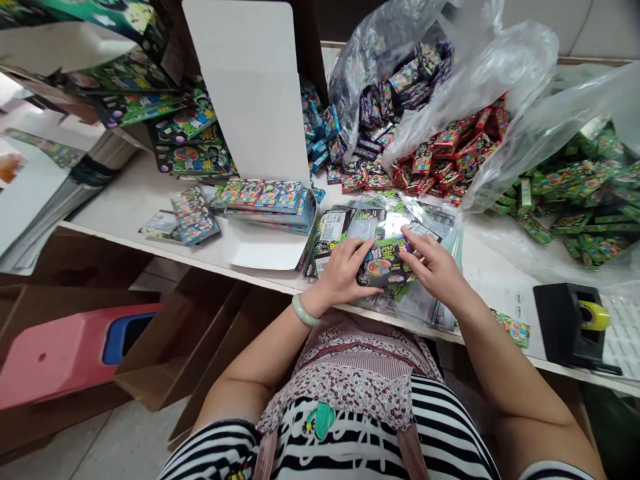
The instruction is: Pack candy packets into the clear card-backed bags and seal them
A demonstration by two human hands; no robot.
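Both hands are on a dark printed packet [385, 261] near the table's front edge. My left hand [345, 270] grips its left end, thumb along the lower edge and fingers at the upper corner. At the right end, my right hand [434, 267] pinches the packet between thumb and fingers. Beneath it lies a spread pile of clear plastic sleeves and printed cards [333, 227]. To the left stands an open white box [260, 250] holding a row of colourful small packs [265, 195]. A further colourful pack [194, 215] rests left of that box.
Behind are plastic bags of purple packs [407, 77], red packs [450, 157] and green packs [590, 187]. A black tape dispenser [563, 323] sits at the right edge. Printed boxes [130, 73] are stacked back left. Cardboard boxes [165, 333] and a pink stool [55, 353] are below.
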